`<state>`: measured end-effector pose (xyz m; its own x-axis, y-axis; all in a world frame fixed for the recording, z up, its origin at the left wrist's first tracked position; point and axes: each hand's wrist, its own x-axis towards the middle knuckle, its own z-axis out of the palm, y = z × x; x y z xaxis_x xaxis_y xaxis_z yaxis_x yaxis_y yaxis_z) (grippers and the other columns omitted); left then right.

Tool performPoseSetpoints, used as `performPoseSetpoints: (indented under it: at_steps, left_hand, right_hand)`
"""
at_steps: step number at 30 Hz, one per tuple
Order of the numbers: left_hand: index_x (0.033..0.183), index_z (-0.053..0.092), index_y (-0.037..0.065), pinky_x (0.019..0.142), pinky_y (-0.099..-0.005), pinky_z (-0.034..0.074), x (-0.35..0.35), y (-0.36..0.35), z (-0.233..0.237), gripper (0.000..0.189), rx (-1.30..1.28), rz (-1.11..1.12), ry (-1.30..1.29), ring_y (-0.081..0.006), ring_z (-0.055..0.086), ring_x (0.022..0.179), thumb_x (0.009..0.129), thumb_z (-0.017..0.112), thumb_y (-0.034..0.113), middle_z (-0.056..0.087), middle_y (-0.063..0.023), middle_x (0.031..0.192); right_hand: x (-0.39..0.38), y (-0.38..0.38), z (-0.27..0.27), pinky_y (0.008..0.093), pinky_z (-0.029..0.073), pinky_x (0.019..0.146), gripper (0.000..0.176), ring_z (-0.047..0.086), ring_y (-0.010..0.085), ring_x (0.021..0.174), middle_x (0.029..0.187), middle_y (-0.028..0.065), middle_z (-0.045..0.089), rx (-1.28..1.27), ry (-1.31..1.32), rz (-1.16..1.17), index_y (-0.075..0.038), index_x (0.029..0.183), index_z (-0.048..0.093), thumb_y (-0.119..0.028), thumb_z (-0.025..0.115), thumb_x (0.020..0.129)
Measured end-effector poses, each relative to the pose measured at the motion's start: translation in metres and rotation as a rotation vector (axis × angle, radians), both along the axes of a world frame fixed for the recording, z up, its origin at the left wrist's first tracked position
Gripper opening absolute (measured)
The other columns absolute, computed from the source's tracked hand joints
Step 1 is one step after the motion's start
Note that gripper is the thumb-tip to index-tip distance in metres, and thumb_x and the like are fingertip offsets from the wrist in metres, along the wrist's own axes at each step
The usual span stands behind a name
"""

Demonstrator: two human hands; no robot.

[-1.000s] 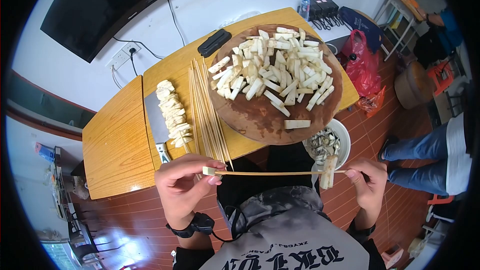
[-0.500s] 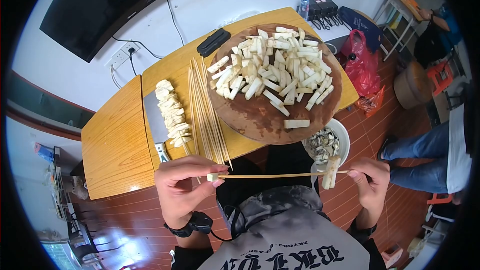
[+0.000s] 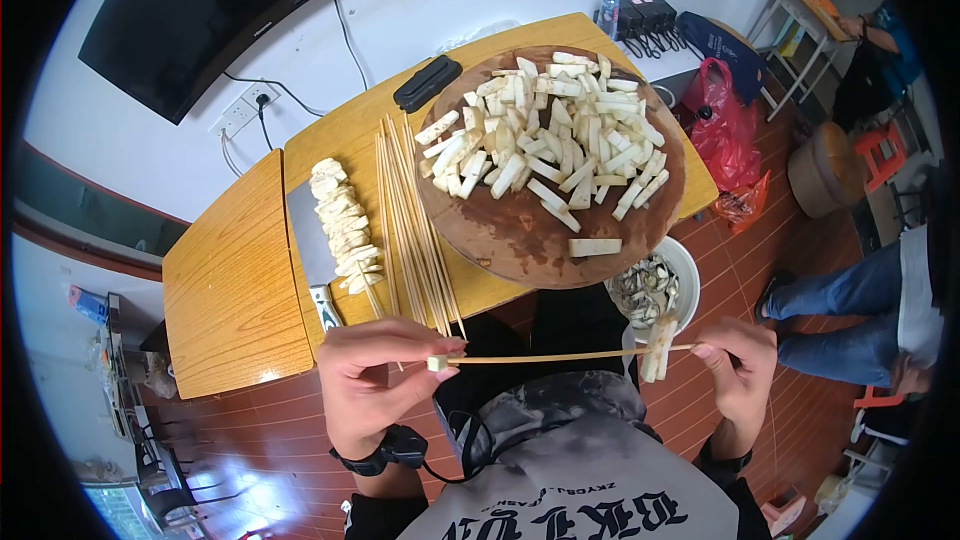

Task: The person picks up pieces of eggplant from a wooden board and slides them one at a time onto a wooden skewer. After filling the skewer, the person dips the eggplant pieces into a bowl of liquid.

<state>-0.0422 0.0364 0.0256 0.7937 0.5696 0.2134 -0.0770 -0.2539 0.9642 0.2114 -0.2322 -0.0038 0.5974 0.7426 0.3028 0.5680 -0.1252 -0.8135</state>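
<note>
Skewer (image 3: 560, 358) stretched between two pinching hands, pale piece at its left end

Compared with half a second ago, the left hand (image 3: 375, 375) sits slightly nearer the right hand (image 3: 738, 365) and a touch lower, so the skewer's left end now dips a little. The right hand is nearly where it was, and the pile of cut sticks (image 3: 590, 130) on the round wooden board (image 3: 520, 250) looks unchanged.

The skewer runs crosswise in front of the person's body, its two ends at the two hands. The left hand pinches a small pale piece (image 3: 437, 363) between thumb and fingers at the left end; whether the tip has pierced it cannot be told. The right hand pinches the other end, with threaded pieces (image 3: 657, 350) just beside its fingertips. Beyond the hands, the table (image 3: 235, 280) carries the board, a row of bare skewers (image 3: 412, 230) and a loaded skewer (image 3: 346, 230) lying over a knife blade (image 3: 312, 240).

On the grey shirt (image 3: 600, 470), small letters include "FASH"; the large blackletter print cannot be read surely. The mark on the black screen (image 3: 230, 20) and the print on the dark blue bag (image 3: 720, 50) are too small to read.
</note>
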Motion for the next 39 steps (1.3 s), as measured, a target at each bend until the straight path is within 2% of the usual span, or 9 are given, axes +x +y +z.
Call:
performPoseSetpoints:
  at_steps: [10, 13, 16, 22, 34, 39]
  left_hand:
    - [0.094, 0.077, -0.003, 0.072, -0.0297, 0.059, 0.011, -0.008, -0.003, 0.026, -0.045, -0.101, -0.040, -0.0236, 0.075, 0.081, 0.071, 0.077, -0.014, 0.076, -0.0187, 0.089]
    - [0.089, 0.076, -0.005, 0.072, -0.0340, 0.060, 0.013, -0.012, -0.002, 0.025, -0.108, -0.074, -0.032, -0.0272, 0.075, 0.079, 0.065, 0.083, -0.013, 0.075, -0.0196, 0.083]
    - [0.092, 0.077, -0.005, 0.069, -0.0286, 0.057, 0.014, -0.010, -0.003, 0.023, -0.084, -0.132, -0.050, -0.0233, 0.075, 0.080, 0.071, 0.078, -0.013, 0.076, -0.0186, 0.087]
    - [0.093, 0.077, -0.006, 0.069, -0.0281, 0.056, 0.023, -0.016, -0.008, 0.024, -0.122, -0.208, -0.059, -0.0234, 0.074, 0.078, 0.070, 0.081, -0.010, 0.076, -0.0186, 0.086]
    - [0.105, 0.072, -0.010, 0.076, -0.0329, 0.059, 0.023, -0.027, -0.016, 0.031, -0.446, -0.143, -0.187, -0.0264, 0.073, 0.085, 0.075, 0.077, -0.011, 0.072, -0.0236, 0.102]
    - [0.103, 0.067, -0.010, 0.075, -0.0323, 0.060, 0.028, -0.043, -0.017, 0.025, -0.550, 0.013, -0.233, -0.0274, 0.072, 0.089, 0.078, 0.074, -0.011, 0.069, -0.0242, 0.104]
  right_hand:
    - [-0.005, 0.007, -0.001, 0.0313, 0.040, 0.051, 0.004, 0.058, 0.0224, 0.052, 0.063, 0.0088, 0.060, 0.020, 0.023, 0.035, -0.001, 0.080, 0.070, -0.004, 0.072, 0.080]
    - [-0.004, 0.006, 0.000, 0.0313, 0.040, 0.051, 0.004, 0.058, 0.0225, 0.052, 0.062, 0.0086, 0.060, 0.024, 0.016, 0.033, -0.001, 0.080, 0.070, -0.004, 0.072, 0.080]
    - [-0.003, 0.004, -0.001, 0.0314, 0.040, 0.050, 0.004, 0.058, 0.0228, 0.052, 0.062, 0.0086, 0.060, 0.045, 0.011, 0.021, -0.002, 0.079, 0.070, -0.004, 0.073, 0.080]
    - [-0.004, 0.002, 0.000, 0.0318, 0.040, 0.050, 0.007, 0.059, 0.0238, 0.052, 0.062, 0.0089, 0.061, 0.013, 0.033, 0.097, -0.002, 0.078, 0.071, -0.007, 0.074, 0.081]
    - [-0.006, 0.009, -0.003, 0.0313, 0.040, 0.050, 0.008, 0.060, 0.0228, 0.052, 0.063, 0.0083, 0.062, 0.088, 0.085, 0.091, -0.002, 0.081, 0.071, -0.008, 0.075, 0.082]
    - [-0.007, 0.009, -0.002, 0.0307, 0.041, 0.051, 0.006, 0.061, 0.0228, 0.053, 0.064, 0.0088, 0.063, 0.060, 0.079, 0.101, -0.001, 0.083, 0.072, -0.006, 0.074, 0.081]
